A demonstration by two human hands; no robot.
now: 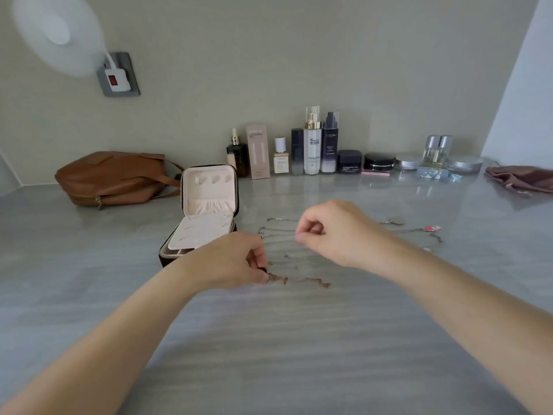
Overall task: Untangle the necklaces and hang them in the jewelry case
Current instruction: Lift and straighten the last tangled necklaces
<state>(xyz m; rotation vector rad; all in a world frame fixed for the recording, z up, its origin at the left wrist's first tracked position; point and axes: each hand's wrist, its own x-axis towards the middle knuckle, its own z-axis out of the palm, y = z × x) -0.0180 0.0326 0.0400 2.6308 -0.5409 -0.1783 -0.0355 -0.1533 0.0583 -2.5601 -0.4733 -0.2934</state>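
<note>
Grey streaked counter [299,339] runs back to a beige wall. A row of bottles and jars [314,151] lines its back edge, and a brown bag [113,178] lies toward the back left corner. The jewelry case [206,211] stands open left of centre with its lid upright, so the row of hooks [216,180] faces the person, probably for easy reach. Nothing hangs there yet.

The necklaces are spread flat in the middle of the counter, just right of the case. They lie in loose lines rather than a heap, which looks meant to keep them apart.

The left hand [230,262] is curled down at the case's near corner. Its thumb and fingertips pinch one end of a rose-gold chain [302,280] against the counter, likely anchoring it so it can be drawn straight.

The right hand [332,232] hovers over the silver chains [278,232], fingers curled and thumb meeting forefinger. It seems to pinch one strand, though the strand is too fine to be sure.
</note>
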